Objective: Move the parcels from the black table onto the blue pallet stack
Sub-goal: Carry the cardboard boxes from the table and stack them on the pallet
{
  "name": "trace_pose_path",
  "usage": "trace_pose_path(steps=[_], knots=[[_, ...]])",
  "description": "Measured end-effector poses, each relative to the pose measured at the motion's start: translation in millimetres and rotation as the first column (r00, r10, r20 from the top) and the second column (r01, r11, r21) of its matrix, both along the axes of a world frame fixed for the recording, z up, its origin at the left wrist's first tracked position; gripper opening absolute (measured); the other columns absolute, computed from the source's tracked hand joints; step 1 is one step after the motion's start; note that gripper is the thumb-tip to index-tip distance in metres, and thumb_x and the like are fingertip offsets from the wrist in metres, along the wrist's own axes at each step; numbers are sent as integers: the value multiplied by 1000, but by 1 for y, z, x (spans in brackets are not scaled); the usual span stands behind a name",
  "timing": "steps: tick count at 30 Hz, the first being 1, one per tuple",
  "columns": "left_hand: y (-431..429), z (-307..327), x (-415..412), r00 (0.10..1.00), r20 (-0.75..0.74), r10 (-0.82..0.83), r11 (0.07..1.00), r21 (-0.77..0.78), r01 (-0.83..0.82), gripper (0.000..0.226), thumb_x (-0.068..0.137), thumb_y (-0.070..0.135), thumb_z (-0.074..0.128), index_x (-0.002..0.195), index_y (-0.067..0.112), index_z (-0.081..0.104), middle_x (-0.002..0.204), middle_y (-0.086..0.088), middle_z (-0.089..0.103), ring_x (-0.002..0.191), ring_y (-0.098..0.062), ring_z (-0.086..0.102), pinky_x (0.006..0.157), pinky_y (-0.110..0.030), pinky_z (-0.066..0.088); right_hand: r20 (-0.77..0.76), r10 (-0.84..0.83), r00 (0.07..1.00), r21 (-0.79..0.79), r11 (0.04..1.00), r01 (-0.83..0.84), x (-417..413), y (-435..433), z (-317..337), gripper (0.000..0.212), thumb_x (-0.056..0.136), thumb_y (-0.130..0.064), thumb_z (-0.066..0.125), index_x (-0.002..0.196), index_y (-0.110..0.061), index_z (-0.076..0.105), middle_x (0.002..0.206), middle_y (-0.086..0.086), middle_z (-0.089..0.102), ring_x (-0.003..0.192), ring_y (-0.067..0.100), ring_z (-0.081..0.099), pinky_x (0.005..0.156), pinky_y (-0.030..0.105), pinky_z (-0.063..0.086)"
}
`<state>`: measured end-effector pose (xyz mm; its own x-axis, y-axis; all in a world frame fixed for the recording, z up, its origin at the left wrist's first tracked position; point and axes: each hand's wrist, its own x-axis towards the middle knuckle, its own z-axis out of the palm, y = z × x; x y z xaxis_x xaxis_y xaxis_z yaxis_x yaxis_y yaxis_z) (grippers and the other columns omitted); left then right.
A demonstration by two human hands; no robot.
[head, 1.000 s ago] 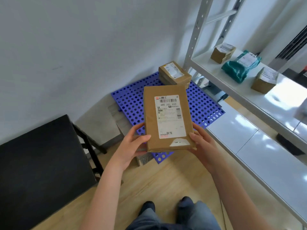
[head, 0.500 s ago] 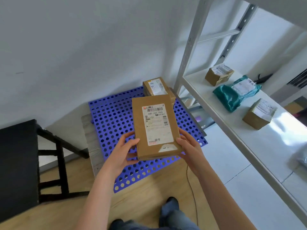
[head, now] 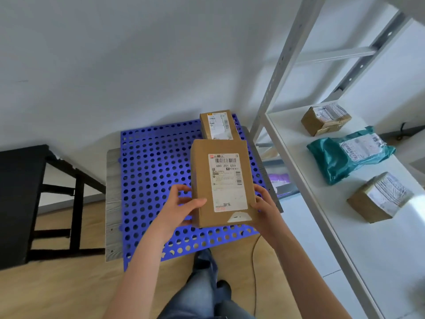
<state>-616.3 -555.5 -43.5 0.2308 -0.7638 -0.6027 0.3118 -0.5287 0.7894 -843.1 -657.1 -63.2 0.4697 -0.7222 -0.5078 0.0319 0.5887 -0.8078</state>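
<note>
Hands, left hand [head: 181, 209] and right hand [head: 264, 209], grip parcel [head: 222, 183] edges.

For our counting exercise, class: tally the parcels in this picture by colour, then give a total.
brown cardboard parcels: 4
teal bag parcel: 1
Total: 5

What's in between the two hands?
The head view shows a brown cardboard parcel with a white label between them; the left hand and the right hand grip its lower sides.
</note>
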Motion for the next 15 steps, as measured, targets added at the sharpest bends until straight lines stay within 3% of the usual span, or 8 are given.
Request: trace_pose_path(steps=[4, 7, 11, 15], knots=[[-16, -9, 12, 997, -38, -71, 997, 7, 71, 54, 70, 29, 81, 112, 25, 47, 108, -11, 68, 79, -21, 69, 64, -33, 57, -51, 13, 999, 57, 998, -10, 8, -19, -5, 37, 83, -16, 69, 115, -19, 51, 114, 14, 67, 100, 36, 66, 85, 56, 51], [-31, -20, 13, 988, -110, -110, 993, 22, 114, 66, 64, 29, 82, 120, 33, 48, 109, -10, 70, 88, -28, 70, 79, -48, 58, -165, 55, 985, 14, 998, -53, 8, -39, -5, 55, 75, -36, 75, 123, -30, 50, 115, 10, 67, 101, 30, 70, 86, 55, 56], [-48, -36, 8, 961, -158, -225, 965, 98, 242, 85, 71, 27, 81, 125, 66, 27, 112, -6, 71, 99, -32, 68, 94, -54, 49, -177, 174, 969, 40, 985, -170, -5, -61, -11, 70, 71, -35, 78, 134, -38, 47, 121, 14, 63, 106, 31, 68, 79, 46, 59], [-56, -46, -5, 952, -171, -253, 947, 159, 280, 112, 56, 44, 85, 140, 61, 13, 135, -4, 56, 119, -35, 56, 96, -57, 46, -166, 256, 952, 99, 965, -242, -14, -71, -24, 71, 75, -26, 76, 138, -34, 45, 127, 16, 60, 110, 34, 66, 84, 50, 57]])
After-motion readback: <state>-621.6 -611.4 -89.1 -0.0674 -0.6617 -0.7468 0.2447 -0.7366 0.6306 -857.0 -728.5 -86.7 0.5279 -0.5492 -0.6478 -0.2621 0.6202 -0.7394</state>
